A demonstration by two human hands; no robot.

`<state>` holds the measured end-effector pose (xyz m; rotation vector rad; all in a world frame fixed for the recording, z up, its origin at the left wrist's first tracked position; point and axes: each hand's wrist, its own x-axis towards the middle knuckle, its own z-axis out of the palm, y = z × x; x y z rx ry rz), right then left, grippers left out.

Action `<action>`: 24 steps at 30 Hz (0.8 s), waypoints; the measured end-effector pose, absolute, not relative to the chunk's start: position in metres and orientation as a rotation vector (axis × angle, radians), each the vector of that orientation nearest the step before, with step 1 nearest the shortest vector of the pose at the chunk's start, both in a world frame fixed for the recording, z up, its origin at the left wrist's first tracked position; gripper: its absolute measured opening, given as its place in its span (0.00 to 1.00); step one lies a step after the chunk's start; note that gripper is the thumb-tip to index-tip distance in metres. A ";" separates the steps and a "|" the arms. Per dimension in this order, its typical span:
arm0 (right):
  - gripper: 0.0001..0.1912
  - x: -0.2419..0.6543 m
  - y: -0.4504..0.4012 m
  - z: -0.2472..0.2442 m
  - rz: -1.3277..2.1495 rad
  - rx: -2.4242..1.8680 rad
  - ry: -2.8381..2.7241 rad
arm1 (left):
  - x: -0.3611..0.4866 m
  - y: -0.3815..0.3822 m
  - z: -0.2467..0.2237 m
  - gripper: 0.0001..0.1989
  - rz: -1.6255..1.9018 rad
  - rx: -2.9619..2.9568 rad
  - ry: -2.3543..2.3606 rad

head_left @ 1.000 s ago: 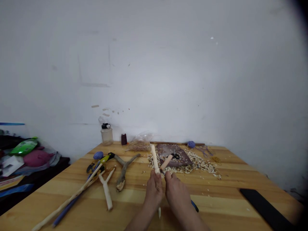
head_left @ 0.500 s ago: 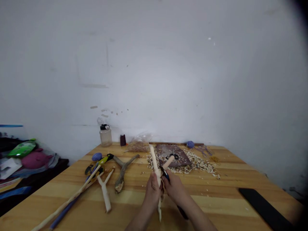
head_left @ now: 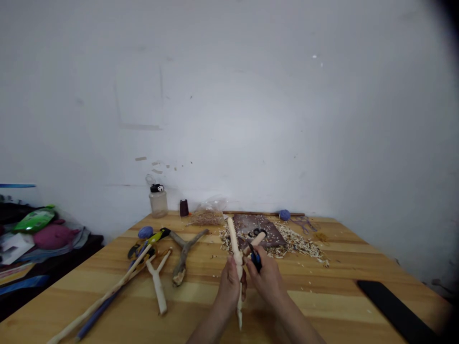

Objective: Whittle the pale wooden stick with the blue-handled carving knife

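My left hand (head_left: 229,285) grips a pale peeled forked stick (head_left: 234,241) near its fork, and the stick's lower end (head_left: 239,310) pokes out below the fist. My right hand (head_left: 267,282) sits right beside it, against the fork. It is closed around a small blue tool (head_left: 256,259), probably a knife, whose blade is hidden. The short arm of the fork (head_left: 257,240) points up and to the right, between the hands and a pair of scissors.
The wooden table (head_left: 322,286) holds wood shavings (head_left: 299,248) around a brown board (head_left: 247,223) with black-handled scissors (head_left: 256,232). To the left lie a bark-covered forked branch (head_left: 182,258), a peeled fork (head_left: 158,286) and long sticks (head_left: 100,301). A black strip (head_left: 394,306) lies right.
Both hands have risen and closed in around the fork. The right hand has turned, bringing the blue tool up from below the hand to its top.
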<state>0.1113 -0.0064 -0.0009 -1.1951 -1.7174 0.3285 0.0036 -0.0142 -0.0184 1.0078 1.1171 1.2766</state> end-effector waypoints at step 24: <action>0.13 0.117 -0.014 -0.005 -0.340 -1.450 -2.096 | -0.007 -0.015 0.000 0.32 1.224 0.689 0.812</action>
